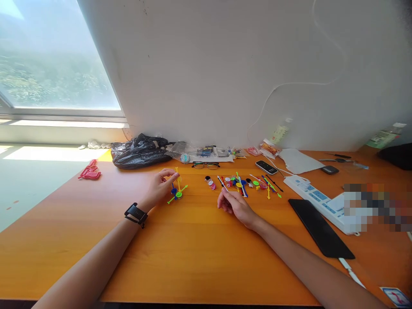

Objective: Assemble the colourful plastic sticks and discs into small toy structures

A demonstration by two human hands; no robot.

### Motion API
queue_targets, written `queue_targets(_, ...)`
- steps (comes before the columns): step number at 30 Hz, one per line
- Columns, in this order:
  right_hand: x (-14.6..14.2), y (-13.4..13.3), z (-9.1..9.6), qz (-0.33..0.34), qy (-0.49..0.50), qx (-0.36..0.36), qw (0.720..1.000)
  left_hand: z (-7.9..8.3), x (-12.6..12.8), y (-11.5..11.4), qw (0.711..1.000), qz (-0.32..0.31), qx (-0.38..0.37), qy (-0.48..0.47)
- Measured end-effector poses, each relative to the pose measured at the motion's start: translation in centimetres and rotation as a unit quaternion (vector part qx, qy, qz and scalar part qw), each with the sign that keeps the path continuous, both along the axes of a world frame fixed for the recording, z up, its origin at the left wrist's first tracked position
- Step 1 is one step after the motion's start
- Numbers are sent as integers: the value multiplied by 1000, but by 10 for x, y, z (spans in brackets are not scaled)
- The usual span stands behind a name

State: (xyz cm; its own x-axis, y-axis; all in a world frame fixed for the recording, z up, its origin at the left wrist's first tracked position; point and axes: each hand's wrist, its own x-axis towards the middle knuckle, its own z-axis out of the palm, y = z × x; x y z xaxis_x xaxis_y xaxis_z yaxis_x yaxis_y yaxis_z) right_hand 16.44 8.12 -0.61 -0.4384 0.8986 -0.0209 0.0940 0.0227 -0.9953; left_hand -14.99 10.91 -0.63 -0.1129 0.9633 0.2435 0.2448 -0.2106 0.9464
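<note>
My left hand (161,184), with a black watch on the wrist, has its fingers pinched around the top of a small assembly of coloured plastic sticks and discs (177,192) that stands on the orange table (180,249). My right hand (233,205) rests on the table with its fingers curled on a thin white stick (223,184). Just beyond it lies a loose pile of coloured sticks and discs (247,184).
A black plastic bag (138,151), glasses (206,165), small packets and a phone (266,167) lie along the wall. A white power strip (318,199) and a black tablet (320,234) sit at the right. A red plastic piece (90,171) lies at the left edge.
</note>
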Motion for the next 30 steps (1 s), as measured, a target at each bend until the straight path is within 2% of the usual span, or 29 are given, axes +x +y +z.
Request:
queue_targets(5, 0, 0, 0, 2, -7, -4, 1000, -2, 1, 1, 998, 12, -18, -65)
queue_targets(12, 0, 0, 0, 3, -10, -7, 1000, -2, 11, -4, 988, 93, -48, -114)
queue_targets(18, 1, 1, -1, 1, -10, -5, 1000, 9, 7, -5, 983, 145, 6, -109)
queue_targets(22, 1, 1, -1, 1, -13, -5, 1000, 12, 2, -2, 979, 126, 13, -160)
queue_targets(27, 0, 1, -1, 3, -11, -5, 1000, 12, -1, -2, 970, 116, -26, -212)
queue_targets(30, 0, 0, 0, 5, -14, -6, 1000, 13, -1, -4, 973, 86, -47, -211)
